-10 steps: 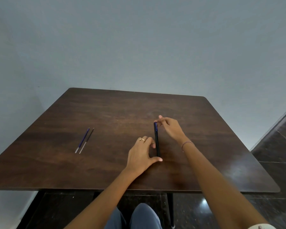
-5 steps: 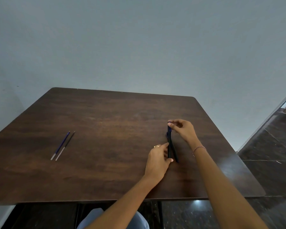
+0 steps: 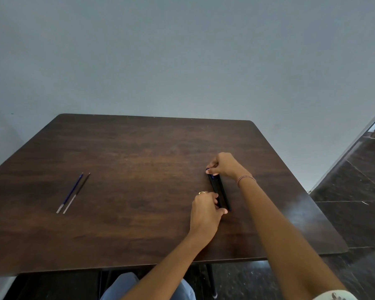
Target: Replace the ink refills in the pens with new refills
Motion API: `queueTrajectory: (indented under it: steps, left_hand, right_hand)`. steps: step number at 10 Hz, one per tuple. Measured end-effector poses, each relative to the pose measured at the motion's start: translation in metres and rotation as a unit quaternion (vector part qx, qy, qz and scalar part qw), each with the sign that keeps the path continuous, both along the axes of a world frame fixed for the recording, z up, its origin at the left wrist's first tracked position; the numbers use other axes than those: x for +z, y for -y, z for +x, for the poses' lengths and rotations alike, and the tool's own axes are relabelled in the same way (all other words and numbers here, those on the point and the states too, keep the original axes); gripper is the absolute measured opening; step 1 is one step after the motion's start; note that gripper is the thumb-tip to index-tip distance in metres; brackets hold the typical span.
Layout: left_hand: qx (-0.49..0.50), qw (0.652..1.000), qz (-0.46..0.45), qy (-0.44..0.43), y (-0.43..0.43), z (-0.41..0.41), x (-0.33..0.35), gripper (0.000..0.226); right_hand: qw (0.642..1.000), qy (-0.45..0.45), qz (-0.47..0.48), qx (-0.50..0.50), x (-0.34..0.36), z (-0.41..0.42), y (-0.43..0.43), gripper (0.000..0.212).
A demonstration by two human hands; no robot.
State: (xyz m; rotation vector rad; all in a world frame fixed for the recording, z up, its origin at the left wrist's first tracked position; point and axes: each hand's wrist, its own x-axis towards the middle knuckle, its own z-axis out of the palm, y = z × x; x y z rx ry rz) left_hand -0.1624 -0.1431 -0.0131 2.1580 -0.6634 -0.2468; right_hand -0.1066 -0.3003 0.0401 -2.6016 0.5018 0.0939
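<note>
Grip status, left to right: left hand (image 3: 205, 211) pinches the near end of the pens (image 3: 219, 191); right hand (image 3: 223, 164) pinches their far end. Refills (image 3: 73, 192): two thin sticks, one blue, one dark, side by side on the left of the tabletop (image 3: 139, 169), well apart from both hands, untouched. Pens: dark barrels lying together on the right of the tabletop; whether two, and whether any is open, cannot be told. Progress, judged: early; no swap visible, everything left.
</note>
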Motion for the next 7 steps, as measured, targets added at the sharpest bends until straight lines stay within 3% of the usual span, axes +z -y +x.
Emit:
queueTrajectory:
  steps: [3,6,7]
  left_hand:
    - [-0.006,1.000,0.020,-0.022,0.0073,0.0007,0.0043,0.052]
    - [-0.027,0.998,0.044,-0.026,0.0112,0.0022,0.0075,0.057]
    - [-0.027,0.997,0.063,-0.022,0.0076,0.0009,0.0115,0.060]
  right_hand:
    - [0.996,-0.030,-0.078,0.010,0.0008,0.0020,-0.0011,0.033]
    - [0.994,-0.054,-0.093,-0.007,-0.0027,-0.0007,-0.0011,0.041]
    - [0.996,-0.012,-0.079,-0.045,-0.0027,-0.0045,-0.0054,0.054]
